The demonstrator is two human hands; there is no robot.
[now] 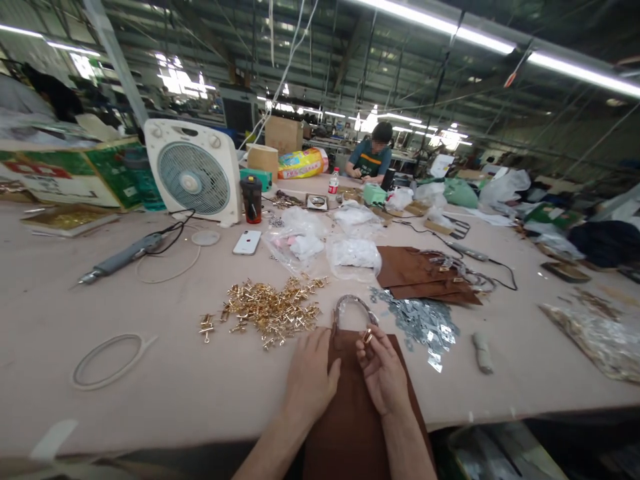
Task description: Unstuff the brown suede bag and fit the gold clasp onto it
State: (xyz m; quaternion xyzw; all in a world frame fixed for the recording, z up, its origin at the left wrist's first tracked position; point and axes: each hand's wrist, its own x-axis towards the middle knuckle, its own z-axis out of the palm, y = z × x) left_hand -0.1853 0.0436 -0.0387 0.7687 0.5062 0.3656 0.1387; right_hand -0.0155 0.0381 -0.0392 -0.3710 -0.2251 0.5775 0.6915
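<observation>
A brown leather bag [357,413] lies flat on the table in front of me, its wrapped handle [354,305] arching away from me. My left hand [310,377] rests flat on the bag's left side, fingers stretched out. My right hand [383,370] lies on the bag's top edge and pinches a small gold metal fitting [367,335] between thumb and fingers. A heap of gold fittings [267,308] lies just left of the handle. A pile of small silver plates [420,321] lies to its right.
More brown leather pieces [420,273] sit behind the silver pile. Plastic bags [353,253], a white phone [247,242], a dark cup [251,199], a box fan [193,172] and an electric screwdriver [123,257] stand farther back. A person [373,157] works at the far end.
</observation>
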